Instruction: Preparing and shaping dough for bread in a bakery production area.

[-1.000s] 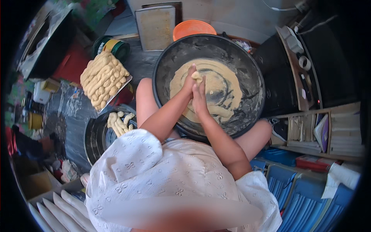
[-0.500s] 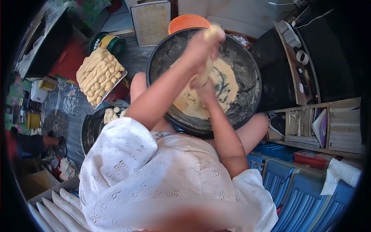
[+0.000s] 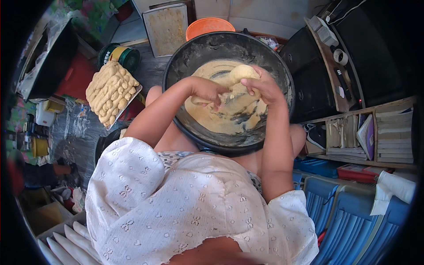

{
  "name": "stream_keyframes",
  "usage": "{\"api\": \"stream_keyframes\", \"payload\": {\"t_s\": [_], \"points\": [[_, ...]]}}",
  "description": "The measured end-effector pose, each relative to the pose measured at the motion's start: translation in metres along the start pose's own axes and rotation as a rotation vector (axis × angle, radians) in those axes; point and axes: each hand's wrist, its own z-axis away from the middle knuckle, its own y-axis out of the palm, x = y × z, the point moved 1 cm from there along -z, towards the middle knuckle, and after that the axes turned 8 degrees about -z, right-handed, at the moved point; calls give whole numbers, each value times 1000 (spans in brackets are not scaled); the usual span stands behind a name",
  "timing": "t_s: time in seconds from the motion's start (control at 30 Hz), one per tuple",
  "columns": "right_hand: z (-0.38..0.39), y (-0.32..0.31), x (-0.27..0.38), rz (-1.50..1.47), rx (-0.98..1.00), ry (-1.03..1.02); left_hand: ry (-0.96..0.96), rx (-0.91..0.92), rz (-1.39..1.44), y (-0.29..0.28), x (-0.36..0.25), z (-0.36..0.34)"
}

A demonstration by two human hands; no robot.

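A large black basin [image 3: 173, 77] between my legs holds a layer of tan crumb-like powder [image 3: 207, 119]. Over it, my left hand [image 3: 210, 93] is curled round the lower left part of a pale, elongated piece of dough [image 3: 240, 75], while my right hand [image 3: 263, 86] grips its upper right end with fingers wrapped round it. At my left, a tray [image 3: 125, 110] carries a mound of several shaped dough pieces [image 3: 110, 88]. The dark tub [image 3: 101, 148] beside my left leg is mostly hidden by my arm and clothing.
Behind the basin are an orange plastic tub [image 3: 210, 27] and a leaning metal tray [image 3: 165, 31]. A green bucket [image 3: 126, 57] is back left. Black appliances [image 3: 300, 75], a wooden shelf of papers [image 3: 353, 137] and blue chairs [image 3: 342, 221] line my right. A person's leg [image 3: 53, 170] shows at far left.
My hands have gone from palms together, through a raised stretch of dough, to lower and side by side over the basin, the right one moved up and to the right.
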Motion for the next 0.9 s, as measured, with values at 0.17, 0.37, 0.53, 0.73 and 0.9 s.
{"api": "stream_keyframes", "payload": {"t_s": [0.17, 0.37, 0.53, 0.73, 0.9], "points": [[10, 15, 4, 133, -59, -322, 625, -475, 430, -34, -64, 40], [-9, -25, -148, 705, -112, 146, 956, -339, 604, -84, -155, 92], [-5, -75, -125, 1066, 367, 255, 722, -676, 306, -55, -171, 96], [-11, 47, 34, 497, -157, -694, 113, -754, -391, -44, -163, 65], [-37, 47, -56, 812, -530, -447, 328, -913, -226, -79, -162, 79]]}}
